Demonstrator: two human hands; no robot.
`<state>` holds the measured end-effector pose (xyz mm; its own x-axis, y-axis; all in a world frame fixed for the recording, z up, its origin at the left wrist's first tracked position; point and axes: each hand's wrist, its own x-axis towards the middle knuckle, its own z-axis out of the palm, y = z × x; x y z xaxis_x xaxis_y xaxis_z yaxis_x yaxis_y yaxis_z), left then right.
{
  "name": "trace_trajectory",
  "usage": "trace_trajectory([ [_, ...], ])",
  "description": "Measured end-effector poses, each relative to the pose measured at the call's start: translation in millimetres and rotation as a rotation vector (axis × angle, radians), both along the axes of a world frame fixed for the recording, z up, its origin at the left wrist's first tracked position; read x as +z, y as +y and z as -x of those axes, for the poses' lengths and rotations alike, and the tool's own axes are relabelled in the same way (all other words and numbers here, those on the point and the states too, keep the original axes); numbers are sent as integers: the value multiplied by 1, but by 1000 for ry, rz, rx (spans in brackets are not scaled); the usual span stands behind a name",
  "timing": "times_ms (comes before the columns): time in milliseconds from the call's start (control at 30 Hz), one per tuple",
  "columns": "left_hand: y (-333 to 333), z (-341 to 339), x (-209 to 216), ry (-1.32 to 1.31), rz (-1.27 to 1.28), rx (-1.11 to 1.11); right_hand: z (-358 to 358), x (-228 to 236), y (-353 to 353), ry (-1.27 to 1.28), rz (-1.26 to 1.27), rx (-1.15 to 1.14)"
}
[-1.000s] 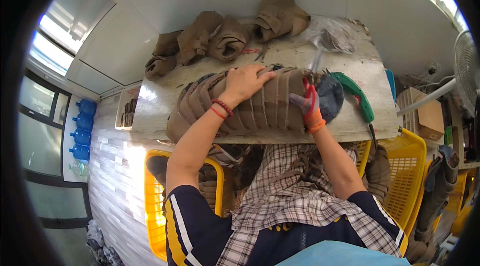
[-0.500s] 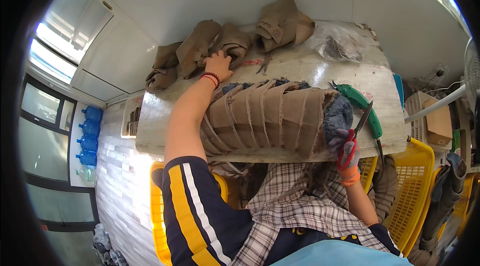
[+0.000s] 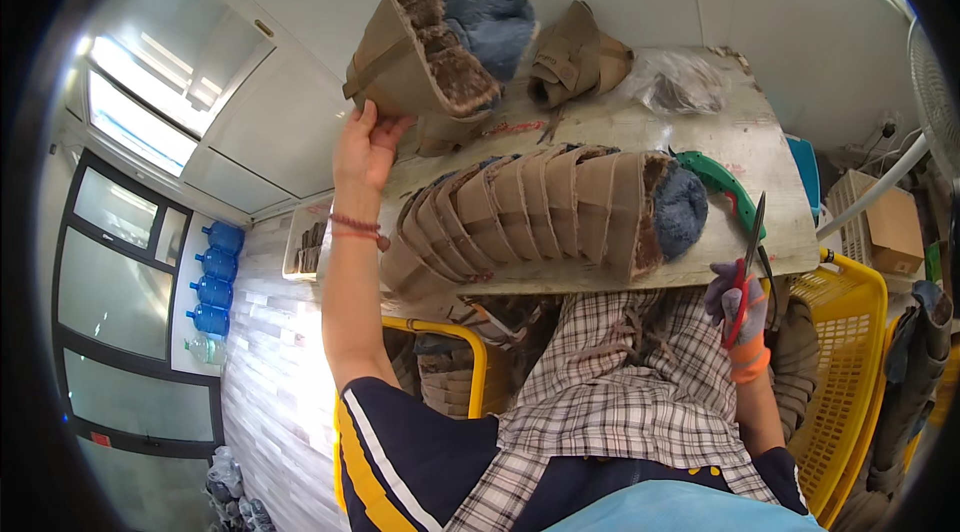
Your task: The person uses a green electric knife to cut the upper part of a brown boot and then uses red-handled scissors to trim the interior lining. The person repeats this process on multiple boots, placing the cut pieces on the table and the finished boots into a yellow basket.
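Note:
My bare left hand, with red beads at the wrist, pinches the lower edge of a brown fabric sleeve lined with brown and blue-grey fleece. That sleeve is held up above the far left of the table, its wide mouth showing. My right hand, in a grey and orange glove, holds red-handled scissors at the table's front edge, blades pointing up. Between my hands lies a long row of nested fleece-lined sleeves. A green-handled cutting tool rests at its right end.
Another rolled brown sleeve and a clear plastic bag sit at the back of the table. Yellow crates stand at the right and below the table. A white fan stands at far right.
My left hand has lifted a brown sleeve off the table's back left, opening its fleece mouth into view. My right hand with the scissors has moved slightly right, away from the nested row.

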<state>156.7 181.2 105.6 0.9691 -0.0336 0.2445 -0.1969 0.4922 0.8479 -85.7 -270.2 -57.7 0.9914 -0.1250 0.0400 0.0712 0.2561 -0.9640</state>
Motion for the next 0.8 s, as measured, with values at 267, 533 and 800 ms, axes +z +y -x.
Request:
trace_trajectory([
  [267,-65,180,-101,365,358,-367,49,131,-16,-200,881,-5],
  [533,-105,249,-200,622,443,-564,68,143,-24,-109,1691,138],
  [800,-122,258,-209,661,432,-610,67,119,-27,-6,1637,151],
])
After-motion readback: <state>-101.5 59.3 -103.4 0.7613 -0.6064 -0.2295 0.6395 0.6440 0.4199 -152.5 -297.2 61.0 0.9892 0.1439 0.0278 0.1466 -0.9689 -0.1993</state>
